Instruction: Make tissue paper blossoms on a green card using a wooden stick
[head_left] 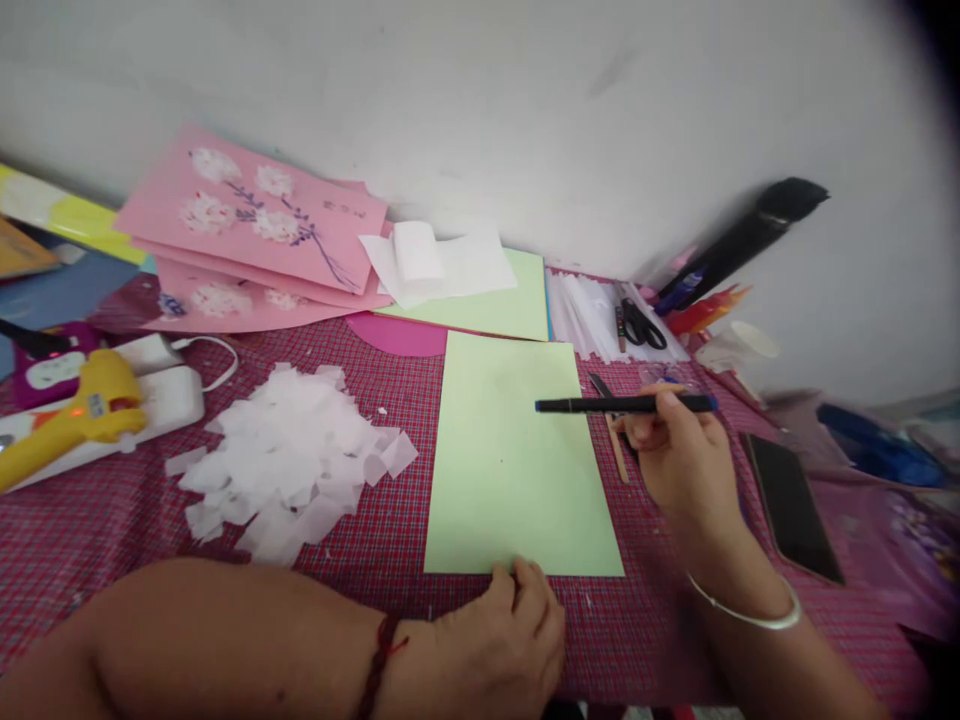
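The right hand (pixel 684 455) gripped a slim black, blue-ended pen (pixel 574 405) over two o'clock of the rectangular pale-green paper sheet (pixel 510 480); at its six o'clock, the left hand (pixel 504 635) curled its fingers, whether gripping I couldn't tell.

- Soft, fairly even light fell on the scene, its source out of view.
- The grey wall (pixel 480 130) looked palest near its middle and darkened toward the upper right.
- The white paper scraps (pixel 281 450) were so bright that their edges partly merged.
- A faint, dull shadow crossed the upper part of the light green sheet (pixel 510 490), and deeper shade lay on the checked cloth (pixel 652 630) below the right hand (pixel 686 455).
- A dark, curved border swallowed the upper right corner.
- Wide-angle distortion stretched the left forearm (pixel 225 630).
- The purple plastic (pixel 877 540) at the right edge was smeared and soft.
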